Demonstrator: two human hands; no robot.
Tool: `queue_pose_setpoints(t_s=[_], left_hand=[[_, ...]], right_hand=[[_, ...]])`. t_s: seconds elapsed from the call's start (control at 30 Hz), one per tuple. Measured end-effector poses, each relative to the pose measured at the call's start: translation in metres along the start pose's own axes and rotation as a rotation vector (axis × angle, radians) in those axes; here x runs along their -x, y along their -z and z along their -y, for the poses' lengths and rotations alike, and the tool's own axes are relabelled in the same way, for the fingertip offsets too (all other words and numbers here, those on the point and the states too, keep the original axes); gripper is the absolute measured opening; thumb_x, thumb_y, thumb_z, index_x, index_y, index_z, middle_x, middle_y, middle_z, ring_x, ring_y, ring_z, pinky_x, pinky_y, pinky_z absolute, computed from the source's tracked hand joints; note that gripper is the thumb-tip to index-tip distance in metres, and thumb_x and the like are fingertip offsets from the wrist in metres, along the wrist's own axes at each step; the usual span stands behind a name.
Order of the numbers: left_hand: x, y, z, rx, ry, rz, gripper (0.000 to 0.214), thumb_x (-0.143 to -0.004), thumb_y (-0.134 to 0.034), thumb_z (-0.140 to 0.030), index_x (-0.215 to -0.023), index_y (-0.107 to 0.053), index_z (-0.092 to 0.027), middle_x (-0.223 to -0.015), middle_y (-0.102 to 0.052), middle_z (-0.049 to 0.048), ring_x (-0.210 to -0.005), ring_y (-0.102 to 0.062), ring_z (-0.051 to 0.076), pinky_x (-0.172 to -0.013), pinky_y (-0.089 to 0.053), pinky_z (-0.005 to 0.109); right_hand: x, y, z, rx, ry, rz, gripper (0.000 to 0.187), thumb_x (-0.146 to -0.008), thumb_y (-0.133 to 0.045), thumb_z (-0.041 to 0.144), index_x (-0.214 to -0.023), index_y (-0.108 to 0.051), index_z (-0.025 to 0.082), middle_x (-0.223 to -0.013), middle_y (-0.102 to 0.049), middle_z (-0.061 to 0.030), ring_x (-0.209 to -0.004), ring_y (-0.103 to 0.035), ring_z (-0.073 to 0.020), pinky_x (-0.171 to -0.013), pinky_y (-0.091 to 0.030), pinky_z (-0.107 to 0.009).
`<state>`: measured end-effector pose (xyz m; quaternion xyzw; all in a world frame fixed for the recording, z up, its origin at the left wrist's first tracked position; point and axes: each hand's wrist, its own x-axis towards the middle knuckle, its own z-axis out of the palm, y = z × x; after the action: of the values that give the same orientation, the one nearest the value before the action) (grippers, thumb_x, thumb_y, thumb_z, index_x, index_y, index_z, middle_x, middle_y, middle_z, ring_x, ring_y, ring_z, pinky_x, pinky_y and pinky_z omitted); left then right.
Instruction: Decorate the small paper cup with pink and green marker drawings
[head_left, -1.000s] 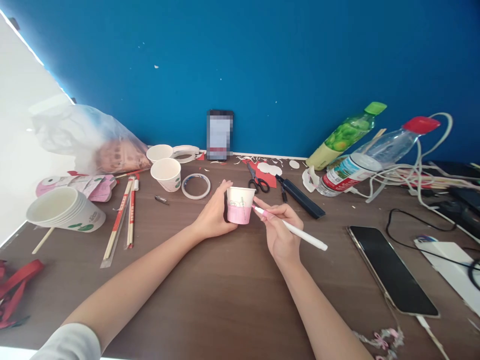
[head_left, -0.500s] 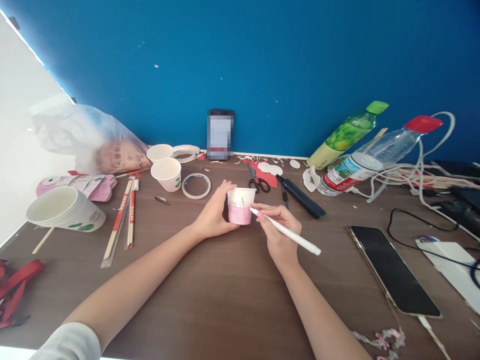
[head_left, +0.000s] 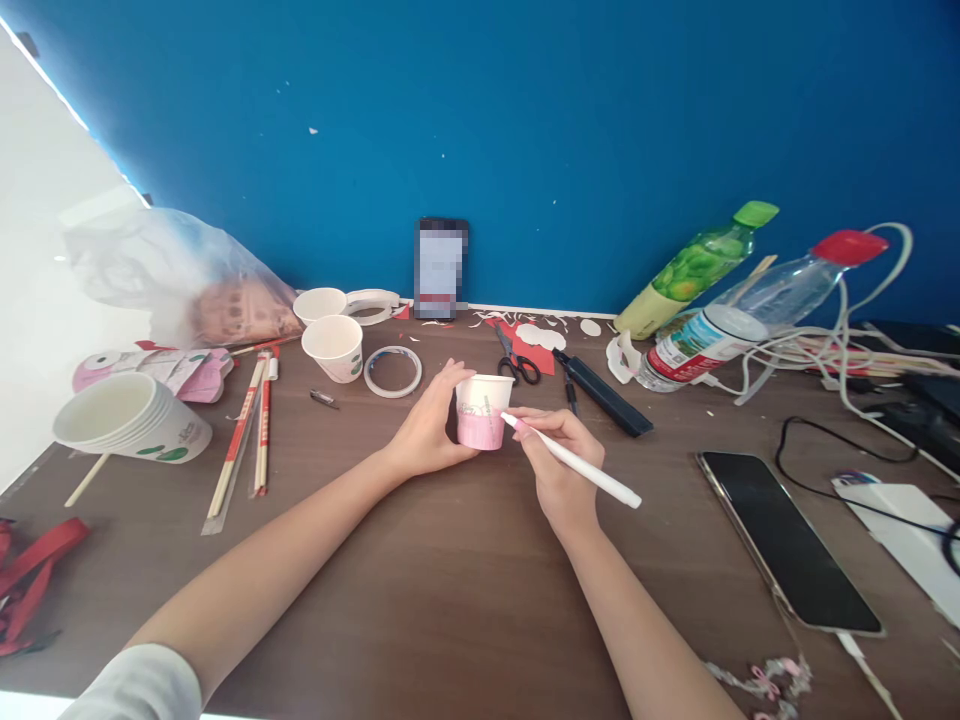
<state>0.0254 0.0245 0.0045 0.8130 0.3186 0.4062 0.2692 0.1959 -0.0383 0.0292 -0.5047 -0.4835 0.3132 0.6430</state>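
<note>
Near left on my cam I've a red ribbon (head_left: pixel 39 570) on the desk (head_left: pixel 427 620), then a tilted cup stack (head_left: pixel 169 430) w/ a clear plastic bag (head_left: pixel 187 275) farther back. Next rightward: wrapped chopsticks (head_left: pixel 239 430), then two loose paper cups (head_left: pixel 339 362) w/ a tape roll (head_left: pixel 391 393) just right of 'em. My left hand (head_left: pixel 429 428), mid-scene, has thumb & fingers curled round the left side of the pink-and-white cup (head_left: pixel 480 430), gripping it. Cup's upright btwn my hands, pink below, white above; can't tell if its base is on the desk. Far behind it an upright phone (head_left: pixel 440 265) leans agst the blue wall (head_left: pixel 540 120); a bit right, scissors (head_left: pixel 514 356) lie by red paper (head_left: pixel 543 361). My right hand (head_left: pixel 564 470) grips a white marker (head_left: pixel 592 473) pen-style, tip at cup's right side; can't tell if it's touching. Further right, far side: a long black object (head_left: pixel 607 396), then a green-capped bottle (head_left: pixel 684 270) & a red-capped bottle (head_left: pixel 705 342), both tilted. Near right, a dark-screened phone (head_left: pixel 789 540) lies flat w/ a white cable (head_left: pixel 850 648) at its near end.
</note>
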Motion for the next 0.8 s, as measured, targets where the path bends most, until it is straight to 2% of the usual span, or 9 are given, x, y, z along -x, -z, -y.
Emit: queue_pose_setpoints(t_s=[0.37, 0.57, 0.8], left_hand=[[0.0, 0.001, -0.002, 0.01, 0.036, 0.006, 0.085, -0.064, -0.078, -0.021, -0.136, -0.031, -0.022, -0.147, -0.039, 0.0182, -0.145, -0.026, 0.039, -0.116, -0.029, 0.057], [-0.001, 0.001, -0.002, 0.008, 0.034, 0.008, 0.085, -0.064, -0.078, -0.021, -0.135, -0.032, -0.021, -0.147, -0.04, 0.0189, -0.145, -0.026, 0.039, -0.116, -0.03, 0.057], [-0.001, 0.002, -0.003, 0.002, 0.05, 0.013, 0.087, -0.065, -0.079, -0.024, -0.136, -0.03, -0.021, -0.147, -0.039, 0.0192, -0.145, -0.026, 0.039, -0.116, -0.029, 0.057]], right_hand=[[-0.004, -0.002, -0.006, -0.029, -0.004, -0.068, 0.011, -0.071, -0.07, 0.017, -0.067, -0.061, 0.021, -0.08, -0.076, -0.0037, -0.08, -0.072, -0.0207, -0.071, -0.056, -0.034], [-0.005, -0.001, -0.007, -0.055, 0.003, -0.059, 0.013, -0.071, -0.069, 0.016, -0.064, -0.059, 0.021, -0.075, -0.074, -0.0023, -0.078, -0.071, -0.0203, -0.069, -0.054, -0.033], [-0.004, 0.004, -0.017, -0.116, -0.001, -0.021, 0.012, -0.071, -0.068, 0.014, -0.065, -0.061, 0.021, -0.08, -0.073, -0.0021, -0.084, -0.07, -0.0207, -0.082, -0.053, -0.039]])
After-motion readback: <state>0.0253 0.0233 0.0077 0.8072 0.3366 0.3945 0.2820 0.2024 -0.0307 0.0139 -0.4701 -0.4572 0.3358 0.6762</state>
